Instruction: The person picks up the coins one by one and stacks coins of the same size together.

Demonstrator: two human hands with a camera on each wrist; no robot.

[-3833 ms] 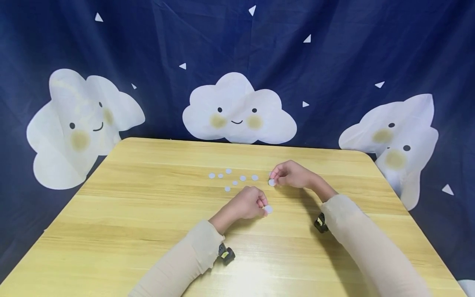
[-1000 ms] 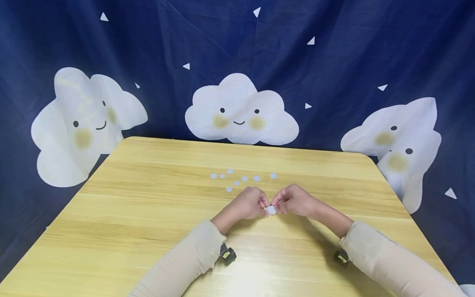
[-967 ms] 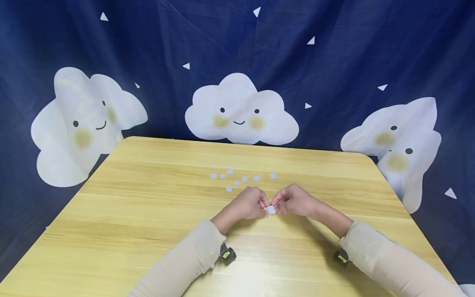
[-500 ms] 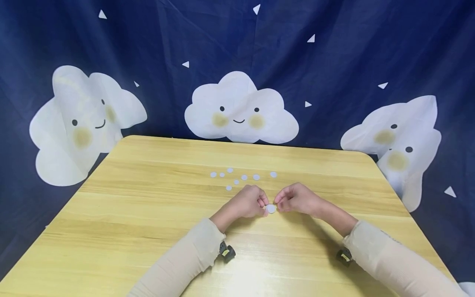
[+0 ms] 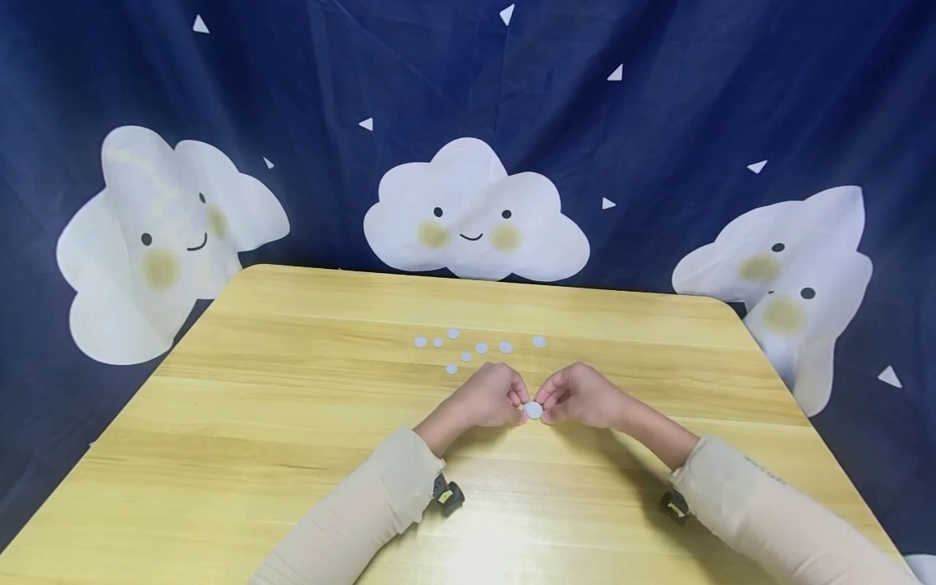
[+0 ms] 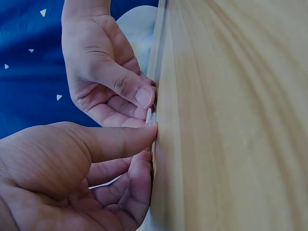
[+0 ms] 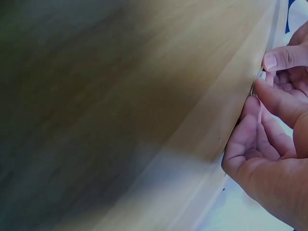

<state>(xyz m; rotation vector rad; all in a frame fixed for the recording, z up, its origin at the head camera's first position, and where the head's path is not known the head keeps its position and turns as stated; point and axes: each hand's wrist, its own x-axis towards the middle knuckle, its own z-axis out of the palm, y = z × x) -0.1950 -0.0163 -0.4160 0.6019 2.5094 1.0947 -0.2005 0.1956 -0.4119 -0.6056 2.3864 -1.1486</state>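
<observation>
currently, the left hand (image 5: 484,398) and the right hand (image 5: 585,396) each pinch opposite edges of what appear to be stacked white discs (image 5: 534,410), near the middle of the table (image 5: 256,406); contact with the surface cannot be confirmed. uneven thumb pressure could likely shear the layers out of alignment, or a loosened pinch could drop one. no container is in view: eight loose discs (image 5: 481,348) lie directly on the table, beyond the hands.

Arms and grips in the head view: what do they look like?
The left sleeve and right sleeve are pale beige; the right has a faint dark marking. By their ends sit a left black device and right black device, each with a yellow patch. The left grip and right grip are ungloved.
</observation>
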